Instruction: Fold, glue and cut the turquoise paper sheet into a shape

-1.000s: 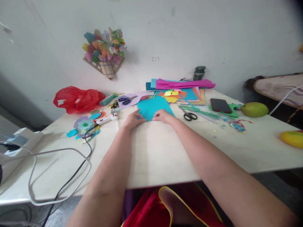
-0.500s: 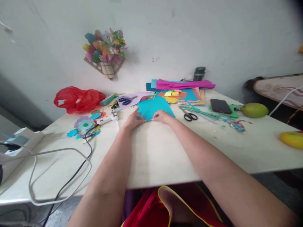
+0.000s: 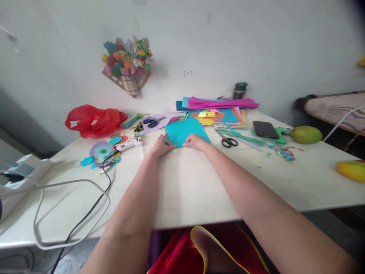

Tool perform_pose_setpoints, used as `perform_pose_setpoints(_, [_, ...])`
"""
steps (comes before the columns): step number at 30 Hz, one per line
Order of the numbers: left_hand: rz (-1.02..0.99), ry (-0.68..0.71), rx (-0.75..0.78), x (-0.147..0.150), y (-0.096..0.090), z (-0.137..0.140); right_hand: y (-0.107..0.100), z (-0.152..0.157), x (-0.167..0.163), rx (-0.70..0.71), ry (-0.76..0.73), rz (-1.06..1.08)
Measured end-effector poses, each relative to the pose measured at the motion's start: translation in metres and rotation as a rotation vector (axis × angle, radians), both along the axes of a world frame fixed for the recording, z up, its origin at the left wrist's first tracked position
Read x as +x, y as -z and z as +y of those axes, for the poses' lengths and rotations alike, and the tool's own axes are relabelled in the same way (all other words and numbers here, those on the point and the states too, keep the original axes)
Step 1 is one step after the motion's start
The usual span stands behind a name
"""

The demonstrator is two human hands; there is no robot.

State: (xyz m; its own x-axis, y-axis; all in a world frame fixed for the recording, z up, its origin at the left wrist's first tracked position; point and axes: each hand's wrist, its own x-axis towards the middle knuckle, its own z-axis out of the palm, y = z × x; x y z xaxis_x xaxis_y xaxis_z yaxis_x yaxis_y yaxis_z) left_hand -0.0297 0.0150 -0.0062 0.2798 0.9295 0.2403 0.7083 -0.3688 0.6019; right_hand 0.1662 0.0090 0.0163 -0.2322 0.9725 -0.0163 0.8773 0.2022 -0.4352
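Note:
A sheet of bright blue paper [image 3: 186, 128] lies on the white table [image 3: 196, 182] in front of me. At its near left corner, my left hand [image 3: 163, 145] has thumb and fingers closed on the near edge. My right hand [image 3: 195, 142] pinches the same edge a little further right, its fingers curled. The fingertips partly hide that edge. Black-handled scissors [image 3: 229, 141] lie to the right of the paper, and a white glue gun [image 3: 129, 144] rests left of my left hand.
Paper flowers [image 3: 102, 149] and a red plastic bag [image 3: 95, 120] are on the left, near looping cables [image 3: 107, 194]. Behind are purple-handled scissors [image 3: 153, 122] and rolled magenta paper [image 3: 222, 102]. To the right lie green strips [image 3: 245, 136], a phone [image 3: 265, 129] and mangoes [image 3: 305, 134].
Hardly anything differs. Both hands stay at the near edge of the blue paper, and the view has shifted very slightly.

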Motion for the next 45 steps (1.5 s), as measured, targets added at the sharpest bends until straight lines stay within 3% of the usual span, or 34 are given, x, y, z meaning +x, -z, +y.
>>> perform_pose_setpoints(6, [0.035, 0.088, 0.014, -0.001, 0.002, 0.006, -0.001, 0.0, -0.001, -0.014, 0.014, -0.024])
perform_pose_setpoints(9, [0.054, 0.064, -0.014, -0.002, 0.003, 0.008, -0.001, 0.0, -0.002, -0.006, 0.025, -0.038])
perform_pose_setpoints(17, [0.135, -0.204, -0.119, 0.006, -0.002, -0.002, 0.002, 0.001, -0.007, 0.033, 0.052, -0.084])
perform_pose_setpoints(27, [0.196, -0.402, -0.22, 0.014, -0.019, -0.018, 0.0, -0.001, -0.006, 0.063, 0.063, -0.126])
perform_pose_setpoints(33, [0.185, -0.461, -0.181, 0.009, -0.012, -0.014, 0.0, -0.001, -0.006, 0.06, 0.055, -0.119])
perform_pose_setpoints(38, [0.091, -0.417, -0.062, -0.007, 0.001, -0.008, -0.003, -0.002, -0.007, 0.034, 0.049, -0.119])
perform_pose_setpoints(45, [0.114, -0.447, -0.052, -0.015, 0.003, -0.008, -0.001, 0.0, -0.007, 0.035, 0.056, -0.11])
